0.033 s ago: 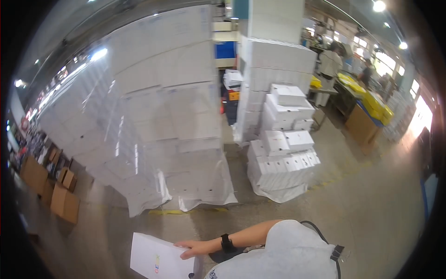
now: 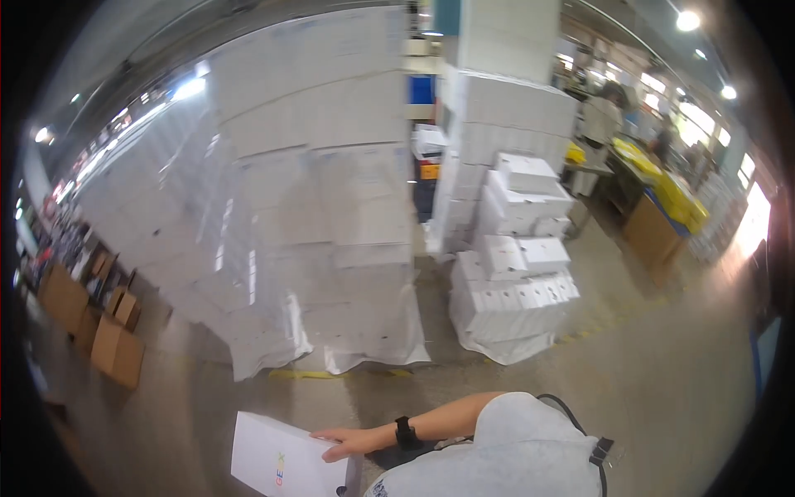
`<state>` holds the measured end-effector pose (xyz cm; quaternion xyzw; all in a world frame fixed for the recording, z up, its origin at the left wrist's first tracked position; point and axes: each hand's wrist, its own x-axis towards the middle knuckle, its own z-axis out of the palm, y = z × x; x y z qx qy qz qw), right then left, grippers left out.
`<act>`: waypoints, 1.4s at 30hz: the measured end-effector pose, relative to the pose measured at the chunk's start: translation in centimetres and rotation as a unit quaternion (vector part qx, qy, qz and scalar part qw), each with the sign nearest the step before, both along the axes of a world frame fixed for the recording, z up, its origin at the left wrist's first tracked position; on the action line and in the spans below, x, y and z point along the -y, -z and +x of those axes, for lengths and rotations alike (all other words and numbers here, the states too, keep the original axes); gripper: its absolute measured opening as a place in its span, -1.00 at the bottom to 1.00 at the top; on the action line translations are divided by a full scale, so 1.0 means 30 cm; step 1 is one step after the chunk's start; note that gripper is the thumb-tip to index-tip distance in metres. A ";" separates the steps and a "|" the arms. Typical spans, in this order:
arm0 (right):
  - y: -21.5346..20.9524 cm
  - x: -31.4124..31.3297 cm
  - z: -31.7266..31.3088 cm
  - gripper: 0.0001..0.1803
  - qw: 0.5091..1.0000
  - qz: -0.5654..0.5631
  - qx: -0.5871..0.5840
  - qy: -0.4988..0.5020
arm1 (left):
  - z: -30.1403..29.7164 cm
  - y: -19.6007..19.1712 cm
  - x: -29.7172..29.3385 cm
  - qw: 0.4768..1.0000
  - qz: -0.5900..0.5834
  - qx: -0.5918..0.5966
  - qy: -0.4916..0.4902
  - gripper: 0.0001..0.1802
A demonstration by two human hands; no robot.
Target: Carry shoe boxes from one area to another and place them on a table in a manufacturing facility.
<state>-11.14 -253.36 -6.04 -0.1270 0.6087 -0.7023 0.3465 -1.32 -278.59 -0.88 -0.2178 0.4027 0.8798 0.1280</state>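
A white lidded carton like a shoebox (image 2: 277,455), with small coloured lettering on it, is tilted at the lower edge of the view. My right hand (image 2: 348,442) grips its right side, fingers over the upper edge and thumb lower on the face. That wrist wears a black watch-like band (image 2: 406,432). My left hand is out of sight, and the carton's underside is hidden.
Ahead stands a tall wall of stacked white cartons (image 2: 323,199) in clear wrap. Right of it, more white boxes (image 2: 517,290) are piled by a pillar (image 2: 509,37). Brown cartons (image 2: 118,352) sit at left. A person (image 2: 598,116) stands near tables with yellow items (image 2: 679,199).
The surroundings have shifted slightly to the right in the picture, as my view turned a little left. My right hand and the carton keep the same place.
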 end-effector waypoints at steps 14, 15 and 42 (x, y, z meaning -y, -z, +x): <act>-0.046 1.192 -0.951 0.03 0.927 0.008 0.045 -0.373 | -0.467 -0.006 0.845 0.953 -0.116 0.029 -0.278 -0.40; -0.023 1.281 -0.998 0.03 0.917 0.000 0.039 -0.398 | -0.537 -0.101 0.855 0.949 -0.181 0.058 -0.252 -0.42; 0.147 1.723 -3.539 -0.21 0.883 0.012 0.271 0.383 | -3.691 -0.673 2.081 0.543 -0.413 -0.688 -0.247 -0.66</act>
